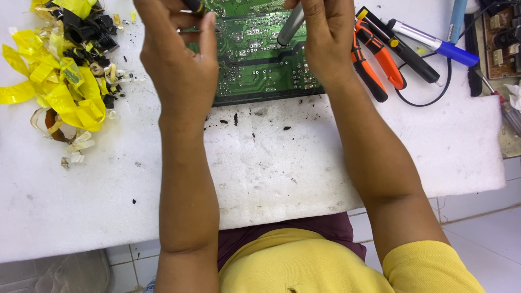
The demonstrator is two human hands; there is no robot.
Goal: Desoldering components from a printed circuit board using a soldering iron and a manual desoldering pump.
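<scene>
A green circuit board point(260, 59) lies solder side up at the far middle of a white foam pad point(282, 163). My left hand point(182, 59) hovers over the board's left part and grips a thin tool with a black and yellow handle point(194, 6); its tip is hidden. My right hand point(325, 38) is closed around a grey metal cylinder tool point(291, 26) whose lower end rests on the board.
A heap of yellow tape scraps and black parts point(65, 65) lies at the far left. Orange-handled pliers point(374, 59), a black pen-shaped tool point(401, 49) and a blue-handled tool point(434, 40) lie to the right, with another board point(502, 32) at the far right edge.
</scene>
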